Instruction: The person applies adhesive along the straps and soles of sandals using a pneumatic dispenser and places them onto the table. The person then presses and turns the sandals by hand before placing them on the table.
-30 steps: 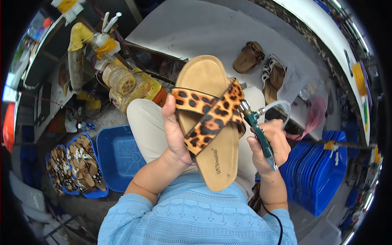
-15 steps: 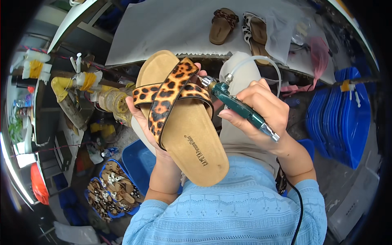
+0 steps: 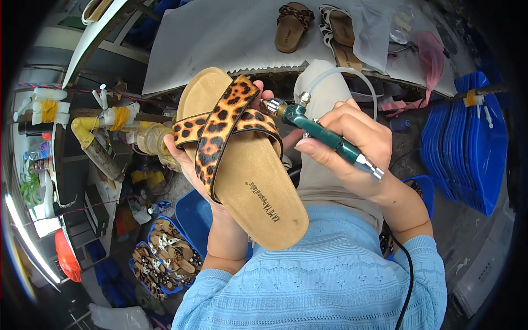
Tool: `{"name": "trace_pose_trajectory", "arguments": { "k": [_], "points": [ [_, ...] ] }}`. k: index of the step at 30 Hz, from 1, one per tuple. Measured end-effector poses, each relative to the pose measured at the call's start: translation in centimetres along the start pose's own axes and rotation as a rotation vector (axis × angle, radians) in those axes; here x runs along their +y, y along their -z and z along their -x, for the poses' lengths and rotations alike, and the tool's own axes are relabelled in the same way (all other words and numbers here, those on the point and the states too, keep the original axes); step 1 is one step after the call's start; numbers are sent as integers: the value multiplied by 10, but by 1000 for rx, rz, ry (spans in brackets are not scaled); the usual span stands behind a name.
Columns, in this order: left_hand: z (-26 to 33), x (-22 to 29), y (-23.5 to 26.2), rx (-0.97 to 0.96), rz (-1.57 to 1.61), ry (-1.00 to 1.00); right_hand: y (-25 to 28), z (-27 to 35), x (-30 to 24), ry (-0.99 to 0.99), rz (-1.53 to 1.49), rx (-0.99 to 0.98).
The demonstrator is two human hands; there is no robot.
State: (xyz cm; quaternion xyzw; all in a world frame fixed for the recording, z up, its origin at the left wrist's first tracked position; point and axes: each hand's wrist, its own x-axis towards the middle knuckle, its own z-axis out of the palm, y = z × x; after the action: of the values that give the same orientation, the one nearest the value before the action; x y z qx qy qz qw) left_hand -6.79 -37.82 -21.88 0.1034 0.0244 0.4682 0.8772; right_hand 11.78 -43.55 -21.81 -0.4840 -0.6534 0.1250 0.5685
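My left hand (image 3: 186, 164) grips a leopard-print sandal (image 3: 258, 192) from beneath, its tan footbed turned up toward me. Two spotted straps with dark edging cross over the footbed. Fingertips show past the far strap edge, while most of the palm is hidden under the sole. In my right hand (image 3: 357, 143) is a dark green, pen-shaped air tool (image 3: 324, 135), with metal ends and a clear hose (image 3: 360, 78) looping from its top. Its knurled metal tip points left at the far end of the upper strap, very near or touching it; which, I cannot tell.
A grey-covered bench (image 3: 220, 38) lies ahead, bearing a brown sandal (image 3: 291, 30) and a white-strapped pair (image 3: 338, 30). Blue trays (image 3: 462, 148) stand stacked at right. Sandals fill blue baskets (image 3: 165, 256) at lower left. A yellow-wrapped pipe (image 3: 151, 144) stands left of the sandal.
The sandal and the tool tip have shifted slightly left in the picture. The surroundings have shifted a little too, as the view moved. Both grips stay the same.
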Motion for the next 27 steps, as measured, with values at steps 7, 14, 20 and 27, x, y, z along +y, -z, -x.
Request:
{"name": "trace_pose_trajectory", "arguments": {
  "k": [7,14,20,27],
  "points": [
    [0,1,5,-7,-9,20,2,1,2,-184,-120,-13],
    [1,-4,5,-1,17,5,4,1,3,-179,-116,-10],
    [3,0,17,-90,-10,-2,6,-1,2,-319,-223,-89],
    [2,2,23,35,-78,-77,6,-4,10,36,-58,-168]
  ]
}}
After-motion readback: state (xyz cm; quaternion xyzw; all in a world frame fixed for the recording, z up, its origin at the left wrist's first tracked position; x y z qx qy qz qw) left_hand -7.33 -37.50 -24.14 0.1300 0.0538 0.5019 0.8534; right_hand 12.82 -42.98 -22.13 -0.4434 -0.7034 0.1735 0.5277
